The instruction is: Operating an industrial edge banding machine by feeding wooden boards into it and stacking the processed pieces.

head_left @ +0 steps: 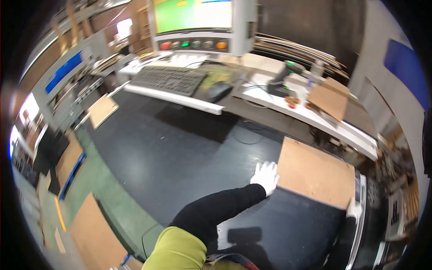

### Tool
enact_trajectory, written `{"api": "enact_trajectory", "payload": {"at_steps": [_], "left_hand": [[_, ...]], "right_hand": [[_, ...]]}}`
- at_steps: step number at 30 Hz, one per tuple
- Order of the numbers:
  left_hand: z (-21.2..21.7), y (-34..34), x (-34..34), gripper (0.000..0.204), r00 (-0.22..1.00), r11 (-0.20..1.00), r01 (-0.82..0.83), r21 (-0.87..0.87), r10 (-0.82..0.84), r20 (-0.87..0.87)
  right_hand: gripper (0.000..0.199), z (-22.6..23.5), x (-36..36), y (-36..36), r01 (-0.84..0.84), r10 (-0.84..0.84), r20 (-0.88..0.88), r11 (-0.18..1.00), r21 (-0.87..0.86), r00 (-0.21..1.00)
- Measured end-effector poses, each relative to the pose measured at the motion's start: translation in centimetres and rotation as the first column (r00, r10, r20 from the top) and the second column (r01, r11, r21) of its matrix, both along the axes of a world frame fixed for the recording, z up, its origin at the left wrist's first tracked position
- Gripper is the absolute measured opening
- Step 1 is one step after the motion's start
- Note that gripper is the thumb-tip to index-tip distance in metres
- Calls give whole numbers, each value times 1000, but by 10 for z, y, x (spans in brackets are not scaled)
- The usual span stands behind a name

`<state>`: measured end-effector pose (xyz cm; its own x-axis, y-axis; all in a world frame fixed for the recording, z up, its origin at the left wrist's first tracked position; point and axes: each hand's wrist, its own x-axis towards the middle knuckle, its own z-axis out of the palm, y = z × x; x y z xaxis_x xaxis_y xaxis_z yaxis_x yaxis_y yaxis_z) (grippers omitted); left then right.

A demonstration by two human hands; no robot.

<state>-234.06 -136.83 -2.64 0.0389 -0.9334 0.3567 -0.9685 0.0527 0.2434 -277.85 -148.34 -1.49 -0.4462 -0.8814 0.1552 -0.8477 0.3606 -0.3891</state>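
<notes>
A flat, rectangular brown board (316,172) lies on the black conveyor-like surface (153,153) at the right. My left hand (265,177), in a white glove, rests beside the board's left edge, its fingers stretched out and touching or almost touching that edge. At the board's near right corner is my right hand (354,209), also white-gloved. It looks closed on the corner, though its fingers are small and partly hidden.
A white shelf across the far side bears a keyboard (168,80), a mouse (219,91) and a handheld scanner (283,78). Behind them stands a lit screen (193,15) above a row of buttons. A metal rail (360,225) borders the right. More boards (96,236) lean at lower left.
</notes>
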Motion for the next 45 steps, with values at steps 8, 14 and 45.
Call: {"api": "enact_trajectory", "payload": {"at_steps": [8, 14, 45], "left_hand": [[34, 184, 179, 46, 996, 991, -60, 119, 68, -60], [57, 259, 340, 58, 934, 935, -346, 79, 335, 122], [6, 383, 138, 36, 394, 393, 919, -25, -915, 88]], "right_hand": [[33, 7, 158, 128, -580, 595, 370, 798, -165, 714], [33, 34, 409, 205, -822, 788, 313, 568, -40, 530], [40, -258, 320, 802, 290, -863, 306, 437, 851, 403]]}}
